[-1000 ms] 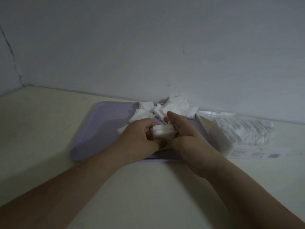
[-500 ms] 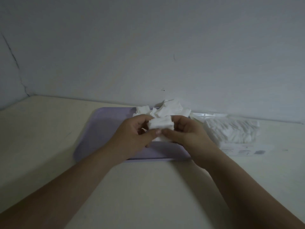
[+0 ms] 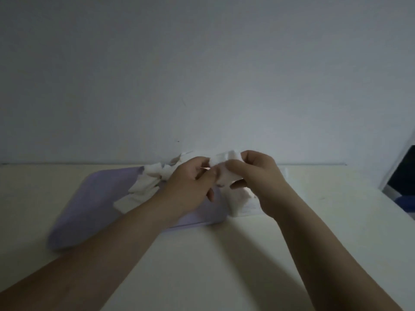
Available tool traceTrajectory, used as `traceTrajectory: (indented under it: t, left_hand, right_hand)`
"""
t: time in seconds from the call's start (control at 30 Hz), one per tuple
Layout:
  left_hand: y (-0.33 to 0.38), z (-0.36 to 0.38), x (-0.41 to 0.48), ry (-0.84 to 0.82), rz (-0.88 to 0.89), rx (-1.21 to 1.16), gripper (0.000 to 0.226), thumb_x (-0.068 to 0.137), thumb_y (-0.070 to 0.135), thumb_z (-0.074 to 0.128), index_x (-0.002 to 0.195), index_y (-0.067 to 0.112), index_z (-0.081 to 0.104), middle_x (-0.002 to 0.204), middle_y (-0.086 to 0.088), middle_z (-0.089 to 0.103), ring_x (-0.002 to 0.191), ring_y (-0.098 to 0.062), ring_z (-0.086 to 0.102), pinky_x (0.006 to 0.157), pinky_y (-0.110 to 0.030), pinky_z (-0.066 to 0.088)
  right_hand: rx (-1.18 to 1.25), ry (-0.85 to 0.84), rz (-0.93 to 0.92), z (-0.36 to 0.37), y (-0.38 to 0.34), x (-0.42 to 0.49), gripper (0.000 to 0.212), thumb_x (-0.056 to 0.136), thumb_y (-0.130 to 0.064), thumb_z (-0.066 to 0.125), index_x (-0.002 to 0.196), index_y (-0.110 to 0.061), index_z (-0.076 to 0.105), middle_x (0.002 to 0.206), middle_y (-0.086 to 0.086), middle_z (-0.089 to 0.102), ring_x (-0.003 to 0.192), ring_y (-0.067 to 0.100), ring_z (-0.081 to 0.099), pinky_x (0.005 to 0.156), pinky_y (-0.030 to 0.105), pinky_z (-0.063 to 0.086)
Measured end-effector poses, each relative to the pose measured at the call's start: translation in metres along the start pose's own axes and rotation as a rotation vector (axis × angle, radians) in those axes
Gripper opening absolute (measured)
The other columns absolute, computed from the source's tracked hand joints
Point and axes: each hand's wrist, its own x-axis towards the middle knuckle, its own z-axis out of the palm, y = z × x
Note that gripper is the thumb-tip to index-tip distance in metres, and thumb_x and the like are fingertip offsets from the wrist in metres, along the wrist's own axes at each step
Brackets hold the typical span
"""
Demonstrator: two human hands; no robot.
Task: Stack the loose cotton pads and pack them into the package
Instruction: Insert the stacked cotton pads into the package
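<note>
Both my hands hold a small stack of white cotton pads (image 3: 225,169) above the right end of a lilac tray (image 3: 94,198). My left hand (image 3: 190,185) grips the stack's left side, and my right hand (image 3: 258,180) pinches its right side from above. Several loose cotton pads (image 3: 146,187) lie scattered on the tray's far part, to the left of my hands. The package (image 3: 238,203), a clear wrapper with white pads inside, lies just right of the tray, mostly hidden under my right hand.
The cream tabletop (image 3: 224,265) stretches toward me and to the right. A plain wall (image 3: 202,75) rises directly behind the tray. A dark opening (image 3: 404,176) shows past the table's right edge.
Both hands have lifted the stack and carried it to the right, toward the package. The view has swung right, so the tray now sits further left.
</note>
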Motion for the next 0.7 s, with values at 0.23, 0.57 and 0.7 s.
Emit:
traceTrajectory:
  t: [0.23, 0.57, 0.7]
  left_hand:
    - [-0.008, 0.049, 0.020, -0.004, 0.093, 0.202, 0.017, 0.093, 0.015, 0.069, 0.106, 0.024, 0.072, 0.077, 0.019, 0.069, 0.070, 0.000, 0.064, 0.076, -0.015, 0.052]
    - [-0.023, 0.060, 0.024, -0.027, 0.118, 0.380, 0.010, 0.086, 0.018, 0.076, 0.094, 0.025, 0.077, 0.094, 0.011, 0.069, 0.071, 0.009, 0.059, 0.071, -0.007, 0.045]
    - [-0.023, 0.060, 0.024, -0.031, 0.105, 0.379, 0.008, 0.086, 0.022, 0.077, 0.094, 0.025, 0.078, 0.097, 0.007, 0.069, 0.071, 0.007, 0.059, 0.073, -0.010, 0.047]
  right_hand:
    - [-0.532, 0.333, -0.030, -0.065, 0.028, 0.001, 0.031, 0.079, -0.038, 0.067, 0.078, -0.009, 0.058, 0.071, -0.003, 0.061, 0.066, 0.018, 0.058, 0.058, 0.033, 0.045]
    - [-0.850, 0.279, 0.020, -0.055, 0.039, 0.005, 0.025, 0.079, -0.030, 0.068, 0.064, -0.018, 0.052, 0.067, -0.001, 0.058, 0.067, 0.026, 0.059, 0.052, 0.027, 0.034]
    - [-0.865, 0.245, 0.117, -0.055, 0.043, 0.007, 0.018, 0.075, -0.034, 0.072, 0.088, -0.027, 0.063, 0.086, -0.005, 0.067, 0.079, 0.022, 0.065, 0.063, 0.028, 0.045]
